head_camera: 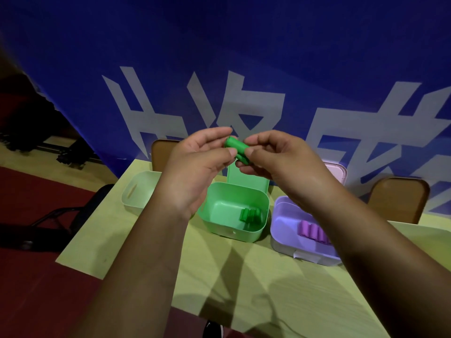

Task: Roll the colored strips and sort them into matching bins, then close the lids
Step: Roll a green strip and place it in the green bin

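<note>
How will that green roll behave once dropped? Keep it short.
Likely light: fingertips of the left hand and right hand alone hold the green roll. It may unwind when released, being a wound strip pinched from both sides. As a cylinder it could roll, though the rolls in the green bin lie side by side.

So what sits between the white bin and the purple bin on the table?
The green bin, lid open, with green rolls inside, stands between the white bin and purple bin, in the head view.
</note>
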The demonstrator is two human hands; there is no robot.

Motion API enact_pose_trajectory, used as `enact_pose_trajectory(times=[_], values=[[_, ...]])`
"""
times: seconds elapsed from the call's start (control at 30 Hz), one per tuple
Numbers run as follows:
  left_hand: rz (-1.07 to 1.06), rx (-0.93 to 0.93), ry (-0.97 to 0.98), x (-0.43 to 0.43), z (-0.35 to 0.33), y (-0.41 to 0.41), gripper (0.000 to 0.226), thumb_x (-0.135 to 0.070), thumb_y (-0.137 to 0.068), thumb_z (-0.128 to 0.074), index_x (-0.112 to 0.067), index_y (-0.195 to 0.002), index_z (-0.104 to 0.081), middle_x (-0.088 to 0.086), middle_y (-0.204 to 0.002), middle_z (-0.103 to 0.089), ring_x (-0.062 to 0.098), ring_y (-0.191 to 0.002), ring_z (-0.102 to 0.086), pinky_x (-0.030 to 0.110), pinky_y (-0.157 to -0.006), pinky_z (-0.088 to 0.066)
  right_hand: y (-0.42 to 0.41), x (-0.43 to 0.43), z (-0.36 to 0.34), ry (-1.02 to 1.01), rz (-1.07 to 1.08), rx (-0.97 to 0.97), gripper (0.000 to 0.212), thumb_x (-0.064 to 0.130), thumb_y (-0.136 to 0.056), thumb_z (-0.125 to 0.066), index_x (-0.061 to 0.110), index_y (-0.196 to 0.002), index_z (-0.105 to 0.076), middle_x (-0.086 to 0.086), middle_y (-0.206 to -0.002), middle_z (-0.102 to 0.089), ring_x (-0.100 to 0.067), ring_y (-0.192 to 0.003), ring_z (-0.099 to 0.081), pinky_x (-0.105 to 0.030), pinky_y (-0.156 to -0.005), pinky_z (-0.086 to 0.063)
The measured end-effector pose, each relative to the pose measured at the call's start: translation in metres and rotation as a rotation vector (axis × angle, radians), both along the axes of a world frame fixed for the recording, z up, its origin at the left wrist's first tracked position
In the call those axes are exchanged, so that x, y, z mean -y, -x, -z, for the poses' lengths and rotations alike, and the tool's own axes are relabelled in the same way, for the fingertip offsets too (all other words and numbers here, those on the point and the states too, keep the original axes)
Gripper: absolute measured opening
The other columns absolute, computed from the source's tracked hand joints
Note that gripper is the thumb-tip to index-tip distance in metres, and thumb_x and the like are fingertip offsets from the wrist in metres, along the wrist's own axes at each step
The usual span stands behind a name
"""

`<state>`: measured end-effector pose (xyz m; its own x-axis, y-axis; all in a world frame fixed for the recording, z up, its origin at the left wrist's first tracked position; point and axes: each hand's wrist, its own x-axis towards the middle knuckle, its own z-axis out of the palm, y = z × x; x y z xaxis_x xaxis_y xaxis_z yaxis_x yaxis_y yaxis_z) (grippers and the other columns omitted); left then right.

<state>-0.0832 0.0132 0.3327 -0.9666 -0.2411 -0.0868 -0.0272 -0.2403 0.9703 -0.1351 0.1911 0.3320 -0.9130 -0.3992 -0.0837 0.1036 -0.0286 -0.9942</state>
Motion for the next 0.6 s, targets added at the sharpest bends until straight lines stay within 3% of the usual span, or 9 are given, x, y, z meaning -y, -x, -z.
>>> enact_pose_trajectory(times=[0.1,0.23,0.33,0.43,0.6], values=[[-0.027,0.016,-0.112,0.001,0.015,0.010,0.042,0.011,-0.095,-0.069,-0.005,-0.134,-0.068,0.014,-0.124,-0.078,0.025,-0.119,-0.076,0.032,-0.101,-0.060,0.005,0.005,0.014,-0.006,-0.027,0.003,0.021,0.003,-0.101,-0.070,0.007,-0.121,-0.073,-0.014,-0.108,-0.076,-0.025,-0.100,-0.080,-0.038,-0.098,-0.063],[0.058,0.065,-0.164,-0.002,0.040,0.021,0.037,0.003,-0.097,-0.071,0.004,-0.135,-0.067,0.021,-0.127,-0.076,0.031,-0.127,-0.072,0.044,-0.119,-0.049,0.012,0.013,0.040,-0.087,0.019,-0.029,0.020,0.010,-0.095,-0.079,0.013,-0.114,-0.073,-0.006,-0.104,-0.079,-0.023,-0.098,-0.080,-0.048,-0.103,-0.060],[0.022,0.104,-0.138,0.000,0.057,0.029,0.031,0.006,-0.096,-0.071,0.001,-0.126,-0.072,0.020,-0.120,-0.079,0.030,-0.123,-0.074,0.039,-0.114,-0.053,0.020,0.020,0.065,-0.130,0.063,-0.029,0.021,0.010,-0.094,-0.080,0.013,-0.114,-0.072,-0.013,-0.108,-0.077,-0.024,-0.097,-0.080,-0.048,-0.102,-0.061],[-0.040,0.152,-0.080,0.003,0.079,0.040,0.039,0.005,-0.092,-0.077,0.000,-0.130,-0.071,0.018,-0.119,-0.079,0.031,-0.120,-0.074,0.038,-0.108,-0.058,0.029,0.027,0.095,-0.145,0.078,0.002,0.024,0.007,-0.096,-0.077,0.011,-0.117,-0.067,-0.026,-0.117,-0.068,-0.030,-0.094,-0.080,-0.046,-0.096,-0.064],[-0.015,0.257,0.079,0.008,0.125,0.058,0.035,-0.004,-0.091,-0.083,-0.011,-0.125,-0.075,0.009,-0.108,-0.082,0.023,-0.109,-0.078,0.033,-0.100,-0.061,0.041,0.034,0.150,-0.258,0.101,0.027,0.020,0.011,-0.097,-0.076,0.016,-0.112,-0.063,-0.021,-0.104,-0.072,-0.027,-0.088,-0.080,-0.047,-0.087,-0.066]])
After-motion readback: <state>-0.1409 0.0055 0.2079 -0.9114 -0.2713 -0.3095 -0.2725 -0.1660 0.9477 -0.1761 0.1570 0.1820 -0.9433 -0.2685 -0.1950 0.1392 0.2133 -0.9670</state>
